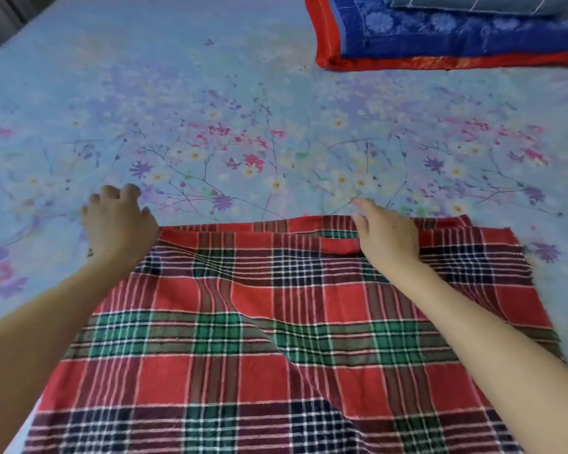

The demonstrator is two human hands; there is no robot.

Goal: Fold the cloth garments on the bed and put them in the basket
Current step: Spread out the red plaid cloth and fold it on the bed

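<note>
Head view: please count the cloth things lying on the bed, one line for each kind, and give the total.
Red, green and navy plaid cloth, spread flat under both hands: 1
Folded blue floral blanket with red border, far right corner: 1
Grey item with thin white lines on top of that blanket, mostly cut off by the frame: 1
Total: 3, all on the floral bedsheet. No basket is visible.

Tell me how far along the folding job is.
Done: the plaid cloth lies spread on the bed, its far edge doubled over. In hand: the left hand is at its far left corner, the right hand rests on the far edge. Left: more folds, then the basket, which is not in view.
</note>
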